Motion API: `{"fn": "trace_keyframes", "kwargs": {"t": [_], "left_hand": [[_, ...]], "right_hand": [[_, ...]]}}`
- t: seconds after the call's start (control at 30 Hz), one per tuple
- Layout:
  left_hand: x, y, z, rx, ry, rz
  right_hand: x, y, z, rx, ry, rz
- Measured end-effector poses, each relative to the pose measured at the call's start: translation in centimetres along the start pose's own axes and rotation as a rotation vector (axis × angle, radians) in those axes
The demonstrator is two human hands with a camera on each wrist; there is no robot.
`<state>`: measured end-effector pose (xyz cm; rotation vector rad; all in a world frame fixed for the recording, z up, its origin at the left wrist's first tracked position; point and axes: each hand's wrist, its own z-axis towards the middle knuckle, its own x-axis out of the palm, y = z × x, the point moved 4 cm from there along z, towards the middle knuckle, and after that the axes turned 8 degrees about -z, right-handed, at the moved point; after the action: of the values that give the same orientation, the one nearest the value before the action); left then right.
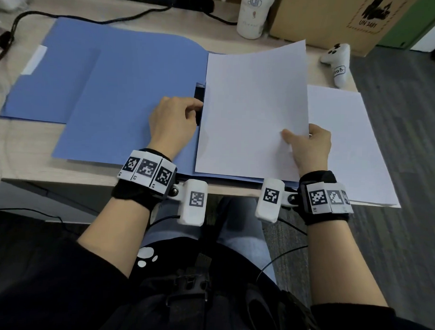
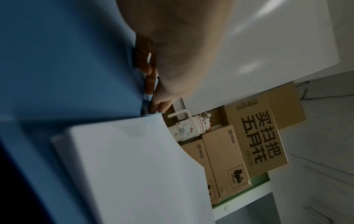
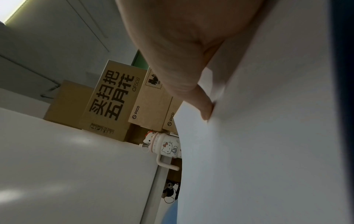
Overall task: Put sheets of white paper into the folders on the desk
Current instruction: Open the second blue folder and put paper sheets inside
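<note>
Insert step: R hand (image 1: 308,145) pinches flat white paper sheet (image 1: 253,111) at 4 o'clock; L hand (image 1: 172,123) grips black spine clip (image 1: 199,94) of open blue card folder (image 1: 130,100). Next, prob: slide sheet under clip.

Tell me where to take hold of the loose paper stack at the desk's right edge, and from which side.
Take the paper stack at its near right corner, coming from the right. That corner juts past the desk edge, so a thumb-over, fingers-under grip fits. The right hand is busy pinching the lifted sheet.
</note>
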<state>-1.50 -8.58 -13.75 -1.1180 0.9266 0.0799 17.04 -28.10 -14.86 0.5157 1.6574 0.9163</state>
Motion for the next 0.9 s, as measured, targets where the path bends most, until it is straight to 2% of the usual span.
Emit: {"fn": "trace_keyframes", "kwargs": {"t": [0.2, 0.4, 0.6, 0.9], "left_hand": [[0.5, 1.1, 0.0, 0.018, 0.034, -0.044], [0.8, 1.8, -0.4, 0.049, 0.056, -0.089], [1.1, 1.9, -0.5, 0.116, 0.082, -0.053], [2.0, 1.2, -0.9, 0.165, 0.128, 0.129]], "right_hand": [[0.2, 0.2, -0.2, -0.041, -0.021, -0.07], [0.1, 0.4, -0.6, -0.063, 0.008, -0.042], [0.2, 0.1, -0.3, -0.056, 0.023, -0.045], [0.4, 0.3, -0.9, -0.097, 0.029, -0.226]]}}
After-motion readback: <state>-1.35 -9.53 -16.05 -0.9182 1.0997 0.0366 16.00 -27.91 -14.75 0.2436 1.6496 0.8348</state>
